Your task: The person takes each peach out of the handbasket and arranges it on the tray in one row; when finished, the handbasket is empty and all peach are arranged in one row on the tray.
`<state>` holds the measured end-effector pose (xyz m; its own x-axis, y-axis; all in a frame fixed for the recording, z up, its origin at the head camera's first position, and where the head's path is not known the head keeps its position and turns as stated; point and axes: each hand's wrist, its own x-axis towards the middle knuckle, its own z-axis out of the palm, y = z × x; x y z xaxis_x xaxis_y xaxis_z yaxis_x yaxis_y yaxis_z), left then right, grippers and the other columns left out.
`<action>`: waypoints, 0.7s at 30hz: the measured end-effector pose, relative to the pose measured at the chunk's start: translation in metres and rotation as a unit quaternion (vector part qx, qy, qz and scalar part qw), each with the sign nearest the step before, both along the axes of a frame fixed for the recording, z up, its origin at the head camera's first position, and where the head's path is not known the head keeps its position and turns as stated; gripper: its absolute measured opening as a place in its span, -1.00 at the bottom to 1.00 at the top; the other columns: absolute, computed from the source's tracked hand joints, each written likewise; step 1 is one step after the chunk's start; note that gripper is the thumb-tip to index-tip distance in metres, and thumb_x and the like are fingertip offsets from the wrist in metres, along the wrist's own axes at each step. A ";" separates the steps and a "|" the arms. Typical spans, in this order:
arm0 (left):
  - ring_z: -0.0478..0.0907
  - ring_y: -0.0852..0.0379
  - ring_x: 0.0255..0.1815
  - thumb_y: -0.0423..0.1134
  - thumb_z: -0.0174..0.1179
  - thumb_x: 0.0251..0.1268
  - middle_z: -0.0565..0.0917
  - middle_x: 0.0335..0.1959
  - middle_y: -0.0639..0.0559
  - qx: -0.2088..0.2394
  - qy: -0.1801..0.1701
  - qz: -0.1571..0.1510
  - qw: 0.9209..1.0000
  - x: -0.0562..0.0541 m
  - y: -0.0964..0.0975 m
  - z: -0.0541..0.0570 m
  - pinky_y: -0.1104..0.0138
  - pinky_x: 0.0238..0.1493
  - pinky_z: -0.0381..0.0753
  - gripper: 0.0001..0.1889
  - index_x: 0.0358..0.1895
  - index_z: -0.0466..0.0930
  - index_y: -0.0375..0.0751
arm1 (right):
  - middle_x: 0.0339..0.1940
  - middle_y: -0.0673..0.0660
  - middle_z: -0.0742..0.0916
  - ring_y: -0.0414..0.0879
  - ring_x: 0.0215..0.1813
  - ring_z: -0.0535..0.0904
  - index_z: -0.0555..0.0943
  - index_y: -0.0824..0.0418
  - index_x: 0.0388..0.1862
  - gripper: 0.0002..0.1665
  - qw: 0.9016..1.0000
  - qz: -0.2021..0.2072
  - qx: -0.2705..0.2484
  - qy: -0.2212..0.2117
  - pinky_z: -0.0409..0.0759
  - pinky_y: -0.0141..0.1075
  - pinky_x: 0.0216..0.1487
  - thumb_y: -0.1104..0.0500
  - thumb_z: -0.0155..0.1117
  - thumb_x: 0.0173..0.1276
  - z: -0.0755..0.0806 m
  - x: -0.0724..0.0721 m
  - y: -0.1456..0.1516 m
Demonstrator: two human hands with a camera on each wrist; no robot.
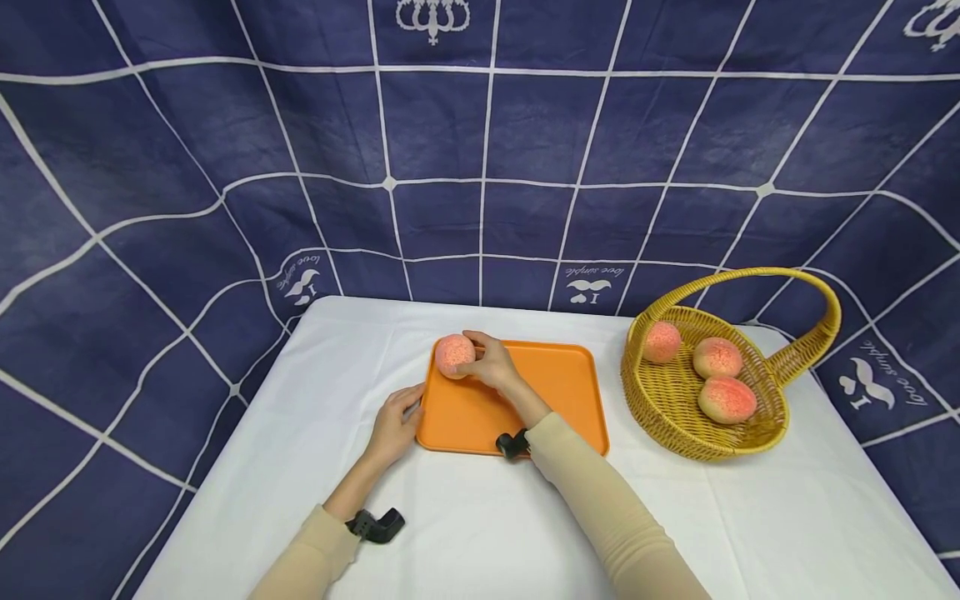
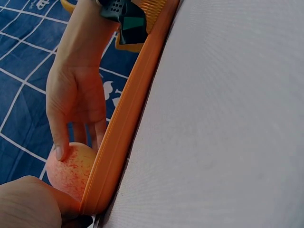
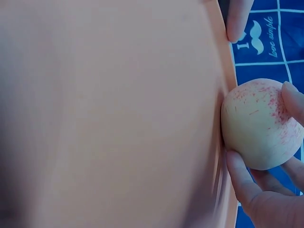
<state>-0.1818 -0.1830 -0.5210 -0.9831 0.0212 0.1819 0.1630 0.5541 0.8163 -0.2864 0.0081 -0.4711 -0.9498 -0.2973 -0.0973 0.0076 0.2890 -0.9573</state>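
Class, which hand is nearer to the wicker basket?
Right. The right hand, holding a peach, is left of the basket; the left hand, beside the tray, is farther left.

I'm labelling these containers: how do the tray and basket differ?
The tray is orange, shallow and rectangular; the basket is golden, woven and deeper. The basket has an arched handle; the tray has none. The basket contains three peaches; one peach is at the tray's far left corner. Both stand on white cloth.

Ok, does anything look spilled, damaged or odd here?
Nothing looks spilled or damaged: three peaches in the basket, one in the right hand. Only the lettering on the blue cloth looks odd: upside down in the head view.
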 end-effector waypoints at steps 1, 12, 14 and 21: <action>0.34 -0.20 0.39 -0.45 0.09 0.36 0.50 0.31 -0.26 0.000 0.000 0.000 1.000 0.000 0.000 0.000 -0.06 0.45 0.27 -0.55 0.31 0.43 -0.40 | 0.39 0.22 0.50 0.14 0.32 0.51 0.39 0.20 0.42 -0.13 1.000 0.000 0.000 0.000 0.67 -0.19 0.11 0.36 0.48 0.10 0.000 0.000 0.000; 0.35 -0.19 0.38 -0.45 0.09 0.36 0.51 0.30 -0.25 0.000 0.002 0.003 1.000 -0.001 -0.001 0.000 -0.05 0.45 0.28 -0.56 0.30 0.44 -0.39 | 0.40 0.24 0.49 0.15 0.34 0.49 0.35 0.26 0.44 -0.07 1.000 0.008 -0.016 0.002 0.63 -0.16 0.19 0.37 0.50 0.06 0.000 0.000 0.001; 0.35 -0.19 0.39 -0.44 0.09 0.36 0.51 0.30 -0.25 -0.001 0.000 0.002 1.000 -0.001 -0.001 0.000 -0.05 0.46 0.27 -0.56 0.30 0.44 -0.38 | 0.39 0.24 0.49 0.15 0.34 0.48 0.35 0.24 0.44 -0.07 1.000 0.009 -0.013 0.001 0.62 -0.15 0.19 0.37 0.50 0.05 -0.001 0.000 0.001; 0.35 -0.20 0.38 -0.45 0.10 0.36 0.50 0.31 -0.26 -0.003 0.001 0.001 1.000 -0.001 0.000 0.000 -0.06 0.45 0.28 -0.55 0.31 0.44 -0.39 | 0.39 0.24 0.48 0.15 0.33 0.49 0.36 0.22 0.44 -0.06 1.000 0.008 -0.003 -0.002 0.64 -0.13 0.18 0.38 0.52 0.04 -0.003 -0.002 0.000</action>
<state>-0.1829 -0.1830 -0.5206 -0.9826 0.0211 0.1843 0.1644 0.5595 0.8124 -0.2880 0.0081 -0.4743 -0.9444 -0.3133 -0.0998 0.0077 0.2824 -0.9593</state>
